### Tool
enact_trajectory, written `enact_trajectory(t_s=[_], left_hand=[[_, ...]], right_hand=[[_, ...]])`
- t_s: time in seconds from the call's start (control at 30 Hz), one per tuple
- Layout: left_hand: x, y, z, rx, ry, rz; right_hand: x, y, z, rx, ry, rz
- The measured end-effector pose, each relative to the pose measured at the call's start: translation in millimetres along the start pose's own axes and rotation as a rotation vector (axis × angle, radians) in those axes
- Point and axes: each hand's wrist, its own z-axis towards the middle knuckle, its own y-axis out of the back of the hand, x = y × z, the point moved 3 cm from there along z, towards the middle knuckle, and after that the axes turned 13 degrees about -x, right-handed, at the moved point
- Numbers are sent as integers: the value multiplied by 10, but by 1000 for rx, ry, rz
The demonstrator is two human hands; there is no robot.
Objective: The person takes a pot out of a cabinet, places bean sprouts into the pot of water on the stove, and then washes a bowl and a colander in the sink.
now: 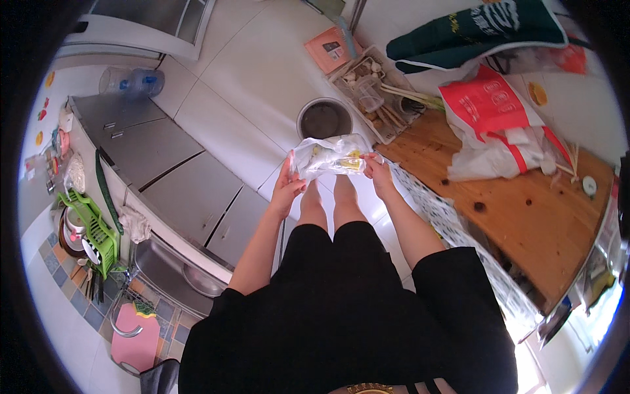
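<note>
A crinkled, see-through plastic bag with a yellow patch is stretched between both hands in front of my legs. My left hand grips its left edge, thumb turned inward. The bag's right end is pinched in the fingers of my right hand. What lies inside the bag cannot be made out clearly. Just beyond the bag, a round metal pot stands on the tiled floor, its near rim partly hidden by the plastic.
At right, a wooden tabletop holds a red and white bag. A plastic basket of vegetables stands beyond it. At left are a sink, a green dish rack and a cucumber on the counter.
</note>
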Motion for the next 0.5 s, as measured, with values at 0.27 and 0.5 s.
enact_trajectory(t_s=[0.27,0.5], left_hand=[[165,0,648,-100,-15,13],[519,38,1460,-153,-15,-75]], right_hand=[[-117,-390,733,199,-49,28],[-526,-645,1467,236,-106,-126]])
